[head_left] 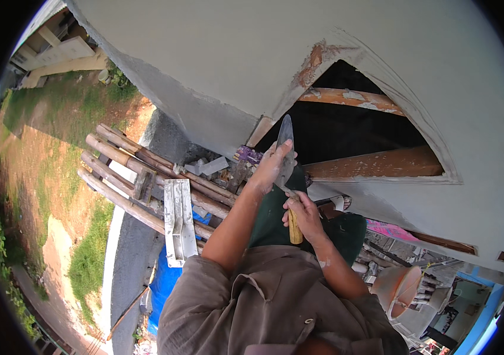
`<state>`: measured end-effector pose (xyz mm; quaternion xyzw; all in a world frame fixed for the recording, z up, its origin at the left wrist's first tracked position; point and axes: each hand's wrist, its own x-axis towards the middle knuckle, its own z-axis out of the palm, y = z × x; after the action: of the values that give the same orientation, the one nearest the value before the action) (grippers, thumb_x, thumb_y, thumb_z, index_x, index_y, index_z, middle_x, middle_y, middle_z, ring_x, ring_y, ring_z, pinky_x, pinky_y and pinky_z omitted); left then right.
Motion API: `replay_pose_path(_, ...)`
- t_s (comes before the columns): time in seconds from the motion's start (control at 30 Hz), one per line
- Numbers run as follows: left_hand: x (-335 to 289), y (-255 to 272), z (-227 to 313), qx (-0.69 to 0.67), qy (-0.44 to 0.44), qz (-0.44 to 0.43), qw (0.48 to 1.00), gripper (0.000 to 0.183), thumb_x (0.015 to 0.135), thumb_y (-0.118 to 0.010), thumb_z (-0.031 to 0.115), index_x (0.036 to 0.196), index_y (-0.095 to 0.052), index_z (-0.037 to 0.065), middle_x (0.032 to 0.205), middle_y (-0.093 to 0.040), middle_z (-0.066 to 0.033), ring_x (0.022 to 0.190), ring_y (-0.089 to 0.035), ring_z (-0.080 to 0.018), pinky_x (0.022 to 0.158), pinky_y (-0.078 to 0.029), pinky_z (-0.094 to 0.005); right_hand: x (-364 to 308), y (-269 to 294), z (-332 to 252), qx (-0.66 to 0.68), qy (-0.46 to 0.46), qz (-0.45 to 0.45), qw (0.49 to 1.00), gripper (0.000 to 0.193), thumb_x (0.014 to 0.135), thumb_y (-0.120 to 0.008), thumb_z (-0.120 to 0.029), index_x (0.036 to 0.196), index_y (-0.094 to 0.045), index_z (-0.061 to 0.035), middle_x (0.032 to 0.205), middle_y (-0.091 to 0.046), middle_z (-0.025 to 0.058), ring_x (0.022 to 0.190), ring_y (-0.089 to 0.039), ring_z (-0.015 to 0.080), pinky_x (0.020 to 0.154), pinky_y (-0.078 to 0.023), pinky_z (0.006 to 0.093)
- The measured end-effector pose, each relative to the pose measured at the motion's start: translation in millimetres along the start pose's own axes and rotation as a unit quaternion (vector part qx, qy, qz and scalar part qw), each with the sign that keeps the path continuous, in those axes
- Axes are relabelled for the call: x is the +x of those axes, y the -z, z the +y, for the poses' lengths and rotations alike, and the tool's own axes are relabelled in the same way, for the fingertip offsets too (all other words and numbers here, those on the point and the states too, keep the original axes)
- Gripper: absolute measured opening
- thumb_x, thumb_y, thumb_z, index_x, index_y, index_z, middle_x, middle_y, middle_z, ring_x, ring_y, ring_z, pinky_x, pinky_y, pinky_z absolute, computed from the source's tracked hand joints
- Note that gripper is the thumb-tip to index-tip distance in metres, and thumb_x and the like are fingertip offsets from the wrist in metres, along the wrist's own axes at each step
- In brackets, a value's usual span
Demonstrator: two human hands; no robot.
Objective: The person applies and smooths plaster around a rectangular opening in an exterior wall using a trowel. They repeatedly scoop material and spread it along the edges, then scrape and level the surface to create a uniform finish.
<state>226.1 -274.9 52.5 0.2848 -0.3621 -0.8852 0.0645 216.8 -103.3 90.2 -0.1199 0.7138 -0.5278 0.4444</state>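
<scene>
A pointed trowel (286, 127) with a grey metal blade and a yellow wooden handle (294, 227) is held in front of my body, blade tip toward the wall. My right hand (307, 216) is closed around the handle. Higher up, my left hand (271, 164) rests against the blade with its fingers wrapped over the edge. Pale smears mark my hands and right forearm. Beyond the blade lies a roughly triangular opening (346, 133) in the plastered wall, with broken plaster and reddish patches at its upper corner.
Wooden poles (128, 160) stretch out to the left, with a white-smeared channel-shaped piece (179, 222) lying across them. Below hangs blue sheeting (164, 287). An orange bucket (403, 290) stands at the lower right. The grey-white wall (441, 71) rises ahead; grassy ground (92, 236) lies far below.
</scene>
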Motion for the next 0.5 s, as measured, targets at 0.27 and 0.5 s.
replay_pose_path(0.27, 29, 59, -15, -0.015, 0.018, 0.071, 0.997, 0.079, 0.084, -0.057, 0.06, 0.138, -0.038, 0.004, 0.127, -0.049, -0.013, 0.11, -0.052, -0.0251, 0.087, -0.045, -0.0439, 50, -26, 3, 0.0, -0.095, -0.013, 0.995, 0.031, 0.094, -0.054, -0.031, 0.107, -0.052, -0.003, 0.073, -0.054, 0.0046, 0.051, -0.056, 0.0118, 0.043, -0.047, 0.0271)
replay_pose_path(0.5, 64, 85, -29, 0.061, -0.036, 0.127, 0.989, 0.067, 0.085, -0.059, 0.051, 0.13, -0.049, 0.002, 0.122, -0.052, -0.0127, 0.101, -0.054, -0.0216, 0.079, -0.047, -0.038, 82, -38, 4, 0.04, -0.131, -0.022, 0.99, 0.029, 0.092, -0.054, -0.034, 0.102, -0.054, -0.0062, 0.068, -0.054, 0.0051, 0.048, -0.055, 0.0134, 0.042, -0.046, 0.0277)
